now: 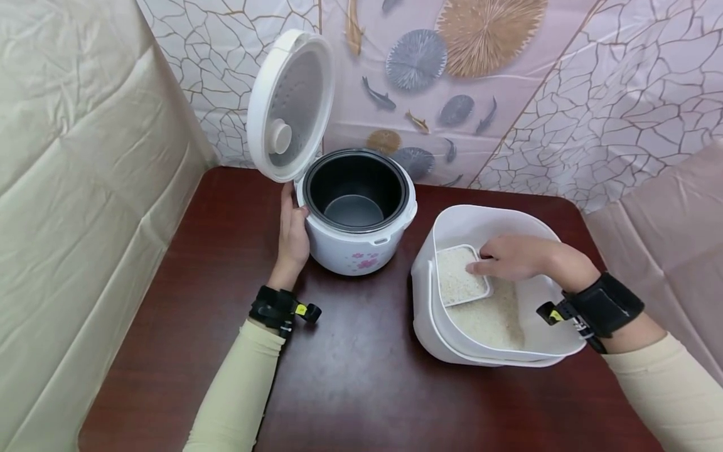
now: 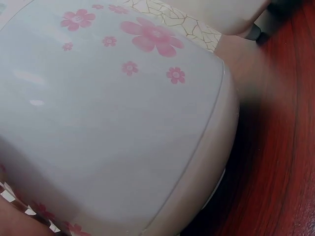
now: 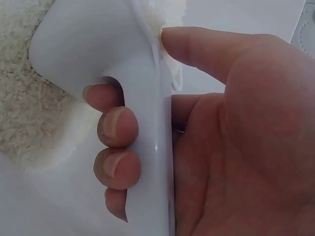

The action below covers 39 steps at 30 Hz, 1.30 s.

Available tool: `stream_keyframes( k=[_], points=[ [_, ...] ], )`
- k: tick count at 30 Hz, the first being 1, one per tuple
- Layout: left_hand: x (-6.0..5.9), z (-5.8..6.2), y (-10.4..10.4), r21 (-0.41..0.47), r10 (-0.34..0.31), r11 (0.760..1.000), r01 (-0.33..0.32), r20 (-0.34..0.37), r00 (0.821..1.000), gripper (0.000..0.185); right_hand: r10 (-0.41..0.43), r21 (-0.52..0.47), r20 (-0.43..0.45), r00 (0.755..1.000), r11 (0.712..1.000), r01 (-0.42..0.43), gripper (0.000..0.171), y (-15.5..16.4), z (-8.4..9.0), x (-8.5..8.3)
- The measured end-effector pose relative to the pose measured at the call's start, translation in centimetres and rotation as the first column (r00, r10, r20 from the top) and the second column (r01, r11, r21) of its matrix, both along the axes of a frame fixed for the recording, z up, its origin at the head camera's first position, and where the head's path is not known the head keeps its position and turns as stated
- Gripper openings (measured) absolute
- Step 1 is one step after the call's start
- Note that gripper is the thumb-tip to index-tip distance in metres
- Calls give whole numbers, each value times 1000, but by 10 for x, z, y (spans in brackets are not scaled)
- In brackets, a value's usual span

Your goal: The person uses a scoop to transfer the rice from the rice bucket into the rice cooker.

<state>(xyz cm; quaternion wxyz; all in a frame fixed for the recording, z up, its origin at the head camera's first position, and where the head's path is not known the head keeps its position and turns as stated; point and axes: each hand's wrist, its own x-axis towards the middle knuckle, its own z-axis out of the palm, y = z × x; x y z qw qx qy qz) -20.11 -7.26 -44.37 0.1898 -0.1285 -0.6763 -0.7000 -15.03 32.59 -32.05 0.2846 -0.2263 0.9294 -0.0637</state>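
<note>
My right hand (image 1: 511, 257) reaches into a white rice bin (image 1: 422, 301) and grips the handle of a white rice scoop (image 3: 83, 44). In the right wrist view the fingers (image 3: 118, 169) curl round that handle while the thumb lies at the scoop's rim. Rice fills the scoop, and loose rice (image 1: 488, 323) covers part of the bin's floor. My left hand (image 1: 294, 242) rests with extended fingers against the left side of a white rice cooker (image 1: 339, 248) with pink flowers. The cooker's lid (image 1: 302, 94) stands raised, and its dark inner pot (image 1: 356, 210) shows bare.
Cooker and bin stand side by side on a dark red-brown table (image 1: 339, 370), the bin to the right. Behind the table hangs a patterned cloth (image 1: 418, 19). A pale cloth (image 1: 85, 176) drapes along the left, and another (image 1: 666, 213) along the right.
</note>
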Motion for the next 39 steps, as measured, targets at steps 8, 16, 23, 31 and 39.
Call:
stream_keyframes(
  k=[8,16,23,31,39],
  points=[
    [-1,-1,0,31,-29,999,29,6,1000,77,4,-5,-3,1000,1000,-4,36,0,0,0],
    [-2,4,-2,17,-61,998,60,42,997,78,0,7,-3,1000,1000,0,37,0,1,1],
    [-2,4,-2,11,-79,997,78,45,996,77,-7,-22,-10,1000,1000,7,39,5,-1,-2],
    [-3,3,1,-54,-34,998,35,28,999,75,9,-31,-61,998,999,-11,39,4,-2,0],
    [0,2,0,-61,-18,998,19,18,1000,76,27,48,-146,989,999,-20,35,-1,5,11]
  ],
)
